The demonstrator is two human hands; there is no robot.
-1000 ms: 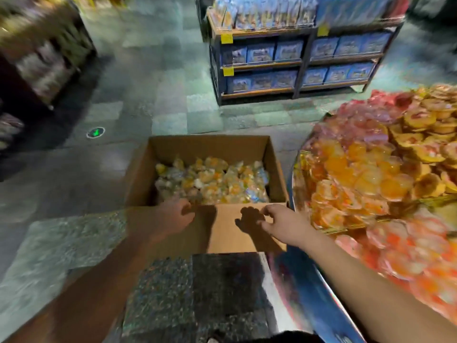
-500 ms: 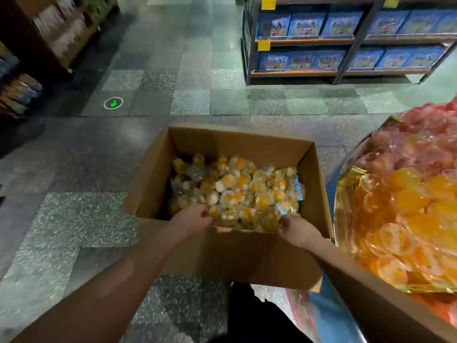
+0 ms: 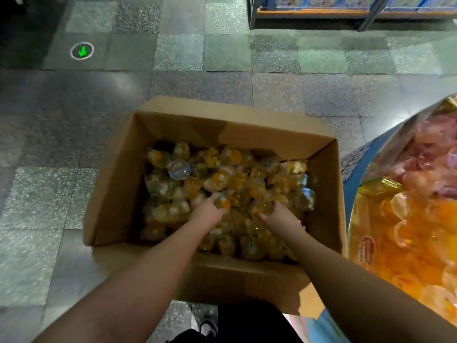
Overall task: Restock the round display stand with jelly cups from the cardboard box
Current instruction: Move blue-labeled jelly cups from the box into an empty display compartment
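Since half a second ago both hands have gone from the near rim down into the cardboard box [image 3: 116,194] on the floor, beside the round display stand [image 3: 356,219]. The jelly cups [image 3: 222,179] heaped inside look light, slick and crushable; scooping under a cluster suits them. The left hand [image 3: 207,215] and right hand [image 3: 279,220] curl into the heap, apparently gathering cups, though blur hides the fingertips.

The head camera looks steeply down, close above the cardboard box [image 3: 116,194] on the floor [image 3: 61,194].
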